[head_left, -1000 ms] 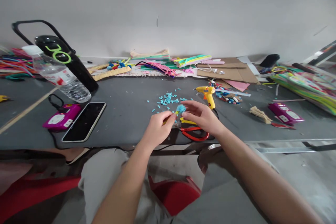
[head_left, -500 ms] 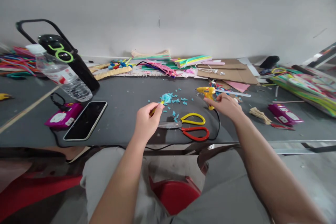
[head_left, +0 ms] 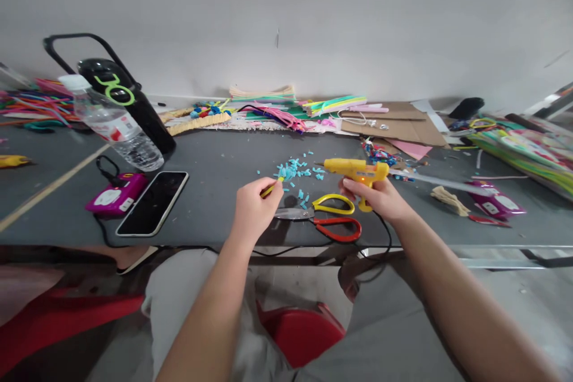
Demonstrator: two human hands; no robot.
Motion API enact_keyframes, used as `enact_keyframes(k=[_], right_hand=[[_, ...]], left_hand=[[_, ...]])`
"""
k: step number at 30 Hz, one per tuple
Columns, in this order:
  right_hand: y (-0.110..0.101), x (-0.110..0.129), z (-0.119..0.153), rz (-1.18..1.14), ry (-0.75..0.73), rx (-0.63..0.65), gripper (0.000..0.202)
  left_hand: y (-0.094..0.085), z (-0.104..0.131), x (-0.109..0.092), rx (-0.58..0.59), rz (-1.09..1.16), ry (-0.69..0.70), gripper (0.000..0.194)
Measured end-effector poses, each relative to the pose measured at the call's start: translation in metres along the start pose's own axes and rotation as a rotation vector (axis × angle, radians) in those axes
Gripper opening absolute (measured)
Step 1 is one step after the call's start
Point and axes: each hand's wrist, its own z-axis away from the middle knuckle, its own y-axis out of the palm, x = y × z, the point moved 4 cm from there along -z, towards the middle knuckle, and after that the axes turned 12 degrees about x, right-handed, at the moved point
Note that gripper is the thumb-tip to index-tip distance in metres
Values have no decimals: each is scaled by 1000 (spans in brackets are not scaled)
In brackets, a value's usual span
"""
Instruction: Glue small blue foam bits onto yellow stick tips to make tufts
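Pinched in my left hand [head_left: 257, 203] is a thin yellow stick [head_left: 267, 191], its tip at the edge of the small blue pieces [head_left: 293, 168] scattered on the grey table. My right hand [head_left: 373, 194] is wrapped round the handle of a yellow glue gun [head_left: 356, 171], raised above the table with its nozzle pointing left. A clear glue stick [head_left: 430, 179] sticks out of the gun's back, and a small orange light shows on its side. Scissors [head_left: 333, 228] with one yellow and one red handle lie between my hands, near the table's front edge.
At left are a phone [head_left: 153, 203], a purple power box [head_left: 117, 194], a plastic bottle [head_left: 119, 128] and a black flask [head_left: 134, 110]. Pipe cleaners and cardboard [head_left: 394, 119] line the back. Another purple box [head_left: 496, 200] lies right. A black cable [head_left: 286, 249] runs along the front edge.
My right hand has taken hold of the glue gun and lifted it, with its glue stick and cable moving along. My left hand still holds the yellow stick. The view has shifted slightly.
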Motion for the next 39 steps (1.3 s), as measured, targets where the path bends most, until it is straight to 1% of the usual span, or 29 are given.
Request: enact_keyframes(k=[3, 5, 7, 13, 18, 21, 30, 34, 39], right_hand=[[21, 8, 6, -78, -19, 46, 28], [29, 5, 5, -78, -5, 75, 27], [32, 1, 3, -63, 8, 88, 28], [37, -4, 0, -67, 41, 92, 34], [41, -2, -1, -22, 22, 144, 35], [41, -1, -2, 18, 13, 153, 34], [41, 0, 0, 38, 35, 173, 34], [41, 0, -1, 60, -5, 192, 36], [39, 0, -1, 88, -21, 191, 32]], left_hand=[[2, 0, -1, 10, -4, -5, 31], [3, 0, -2, 22, -4, 5, 30], [4, -1, -3, 40, -4, 23, 30], [7, -1, -3, 74, -16, 52, 31], [9, -1, -4, 95, -22, 67, 32], [10, 0, -5, 113, -23, 73, 34], [9, 1, -5, 111, -12, 67, 33], [9, 1, -4, 111, -20, 60, 33], [9, 0, -3, 116, -18, 48, 34]])
